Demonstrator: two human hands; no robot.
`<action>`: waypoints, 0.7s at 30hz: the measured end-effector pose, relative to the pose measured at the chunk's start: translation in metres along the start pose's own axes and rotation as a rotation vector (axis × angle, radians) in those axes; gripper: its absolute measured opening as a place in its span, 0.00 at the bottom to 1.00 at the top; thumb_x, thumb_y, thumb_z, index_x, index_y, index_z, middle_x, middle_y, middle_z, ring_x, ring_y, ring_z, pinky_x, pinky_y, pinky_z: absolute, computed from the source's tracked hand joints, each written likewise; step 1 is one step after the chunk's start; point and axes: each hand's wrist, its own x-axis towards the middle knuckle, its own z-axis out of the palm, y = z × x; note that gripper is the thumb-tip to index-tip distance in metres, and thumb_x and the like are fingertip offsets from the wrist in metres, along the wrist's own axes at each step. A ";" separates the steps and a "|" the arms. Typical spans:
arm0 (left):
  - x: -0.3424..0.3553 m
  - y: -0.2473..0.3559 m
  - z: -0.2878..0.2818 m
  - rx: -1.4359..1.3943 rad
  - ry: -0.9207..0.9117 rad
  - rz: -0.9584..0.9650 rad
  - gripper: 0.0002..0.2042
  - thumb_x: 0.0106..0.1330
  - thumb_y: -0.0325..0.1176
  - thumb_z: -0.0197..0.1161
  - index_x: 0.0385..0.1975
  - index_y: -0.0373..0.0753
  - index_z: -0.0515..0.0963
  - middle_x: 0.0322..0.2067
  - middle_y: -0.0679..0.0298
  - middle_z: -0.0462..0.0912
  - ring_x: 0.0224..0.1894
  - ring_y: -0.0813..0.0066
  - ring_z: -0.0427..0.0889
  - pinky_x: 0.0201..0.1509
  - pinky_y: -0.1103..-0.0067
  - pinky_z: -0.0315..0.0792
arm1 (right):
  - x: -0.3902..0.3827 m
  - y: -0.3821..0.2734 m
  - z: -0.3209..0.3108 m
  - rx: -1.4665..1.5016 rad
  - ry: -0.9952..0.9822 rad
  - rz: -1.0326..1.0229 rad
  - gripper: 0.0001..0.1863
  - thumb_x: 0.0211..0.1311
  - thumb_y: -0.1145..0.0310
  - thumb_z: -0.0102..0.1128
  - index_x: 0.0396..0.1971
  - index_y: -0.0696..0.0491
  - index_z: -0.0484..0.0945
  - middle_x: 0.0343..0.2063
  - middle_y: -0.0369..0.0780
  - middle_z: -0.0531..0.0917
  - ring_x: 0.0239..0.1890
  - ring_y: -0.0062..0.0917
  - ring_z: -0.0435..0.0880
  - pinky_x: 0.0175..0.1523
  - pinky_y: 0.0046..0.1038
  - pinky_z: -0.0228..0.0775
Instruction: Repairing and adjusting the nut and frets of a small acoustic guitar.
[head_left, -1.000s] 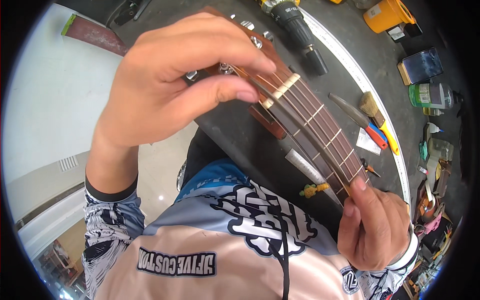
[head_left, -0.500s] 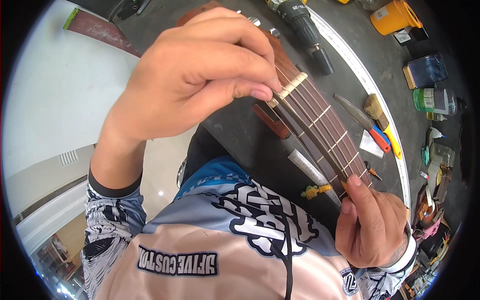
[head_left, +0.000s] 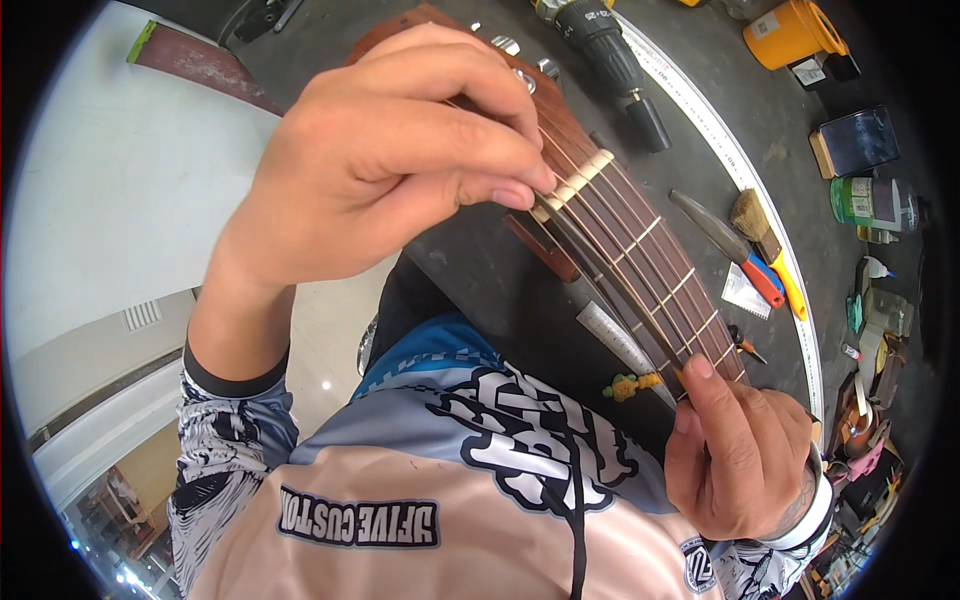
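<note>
Guitar neck (head_left: 652, 250) is seen slanting over the dark workbench (head_left: 490, 285) in front of the person's torso, with the headstock (head_left: 565, 118) at the upper left and the strings passed over a pale nut (head_left: 590, 176). A long, slim dark strip (head_left: 616, 282) is laid lengthwise along the neck's near side. Beside the nut, its upper end is pinched by the left hand (head_left: 400, 150), whose thumb and forefinger are brought together on it. Its lower end is met by the right hand (head_left: 745, 450), with the forefinger laid on top and the other fingers curled; whether that hand is closed around anything cannot be told. A reddish-brown wooden block (head_left: 548, 252) and a steel ruler (head_left: 608, 333) are partly covered by the neck. Beyond it are placed a cordless drill (head_left: 600, 50), a grey-bladed tool (head_left: 712, 225) with a red and blue handle, and, touching that handle, a yellow-handled paintbrush (head_left: 768, 250). Along them a white measuring strip (head_left: 715, 118) is stretched in an apparent curve.
</note>
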 end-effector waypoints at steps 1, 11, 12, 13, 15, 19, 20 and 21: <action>-0.001 -0.001 0.000 -0.015 0.010 0.005 0.09 0.53 0.28 0.74 0.35 0.37 0.89 0.37 0.58 0.86 0.50 0.55 0.82 0.56 0.64 0.74 | 0.000 0.000 0.000 0.002 0.002 0.000 0.25 0.49 0.85 0.61 0.53 0.70 0.78 0.26 0.47 0.86 0.22 0.32 0.83 0.29 0.29 0.71; 0.006 -0.002 -0.009 -0.034 -0.034 0.016 0.10 0.53 0.29 0.75 0.35 0.38 0.89 0.37 0.58 0.87 0.50 0.54 0.81 0.56 0.63 0.74 | -0.001 0.010 0.000 0.022 0.061 -0.111 0.28 0.42 0.84 0.63 0.51 0.66 0.81 0.19 0.39 0.77 0.16 0.25 0.71 0.22 0.28 0.58; 0.007 -0.002 -0.010 -0.034 -0.047 0.021 0.10 0.53 0.29 0.75 0.35 0.38 0.89 0.37 0.58 0.87 0.50 0.54 0.81 0.56 0.63 0.74 | -0.002 0.010 0.002 0.002 0.093 -0.120 0.29 0.40 0.84 0.63 0.50 0.65 0.82 0.17 0.38 0.75 0.15 0.23 0.69 0.22 0.28 0.56; 0.008 -0.004 -0.010 -0.035 -0.049 0.028 0.10 0.53 0.30 0.75 0.35 0.38 0.89 0.37 0.58 0.87 0.50 0.54 0.81 0.56 0.62 0.74 | -0.003 0.010 0.003 -0.017 0.119 -0.135 0.28 0.39 0.84 0.63 0.49 0.65 0.83 0.17 0.36 0.74 0.16 0.22 0.68 0.23 0.27 0.55; 0.006 -0.004 -0.010 -0.025 -0.054 0.024 0.10 0.54 0.32 0.75 0.36 0.38 0.89 0.38 0.58 0.87 0.50 0.53 0.81 0.56 0.61 0.74 | -0.001 0.013 0.005 -0.026 0.136 -0.144 0.28 0.39 0.84 0.63 0.49 0.64 0.83 0.16 0.36 0.74 0.16 0.22 0.67 0.23 0.27 0.55; 0.003 -0.005 -0.011 0.014 -0.064 0.024 0.10 0.55 0.33 0.75 0.36 0.38 0.89 0.38 0.57 0.87 0.50 0.53 0.81 0.56 0.61 0.74 | -0.001 0.017 0.011 -0.042 0.152 -0.149 0.29 0.38 0.84 0.63 0.49 0.64 0.83 0.16 0.34 0.73 0.16 0.21 0.67 0.23 0.26 0.54; 0.003 -0.005 -0.011 0.016 -0.070 0.025 0.10 0.55 0.33 0.75 0.36 0.38 0.89 0.38 0.57 0.87 0.50 0.53 0.81 0.56 0.61 0.74 | -0.001 0.018 0.012 -0.038 0.157 -0.147 0.29 0.38 0.84 0.63 0.49 0.64 0.83 0.16 0.34 0.73 0.16 0.21 0.67 0.23 0.26 0.54; 0.004 -0.006 -0.011 0.008 -0.060 0.029 0.10 0.56 0.33 0.75 0.36 0.38 0.89 0.38 0.58 0.87 0.50 0.53 0.81 0.56 0.61 0.74 | -0.001 0.018 0.011 -0.052 0.158 -0.149 0.29 0.38 0.84 0.63 0.49 0.65 0.82 0.16 0.34 0.73 0.16 0.21 0.67 0.23 0.26 0.54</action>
